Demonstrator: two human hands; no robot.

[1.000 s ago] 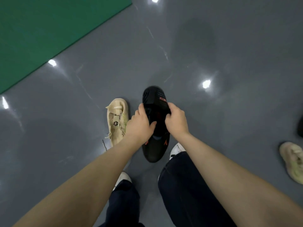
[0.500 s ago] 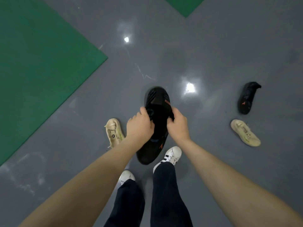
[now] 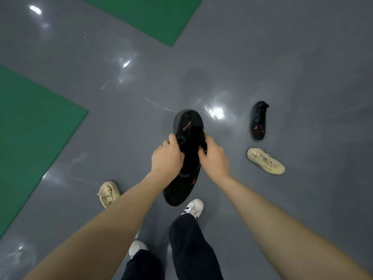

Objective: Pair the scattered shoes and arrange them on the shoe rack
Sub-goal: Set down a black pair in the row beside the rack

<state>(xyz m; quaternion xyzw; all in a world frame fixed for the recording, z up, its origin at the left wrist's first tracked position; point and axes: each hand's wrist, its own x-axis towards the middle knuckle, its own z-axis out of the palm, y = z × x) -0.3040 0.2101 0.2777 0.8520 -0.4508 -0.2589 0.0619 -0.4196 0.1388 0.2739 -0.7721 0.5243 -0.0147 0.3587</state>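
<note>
Centre frame: my left hand (image 3: 166, 158) and right hand (image 3: 214, 159) grip the black shoe (image 3: 186, 158), fingers curled round its sides, above open grey floor (image 3: 302, 57). Second black shoe (image 3: 258, 121) and beige shoe (image 3: 265, 161) lie right; another beige shoe (image 3: 109, 194) lower left. Green mat (image 3: 30, 138) edges the left.

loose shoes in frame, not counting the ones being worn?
4. Black shoe held in both hands, left hand, right hand. Second black shoe on the floor at right; beige shoe just below it; another beige shoe lower left, partly behind the left arm. More may lie out of frame.
</note>
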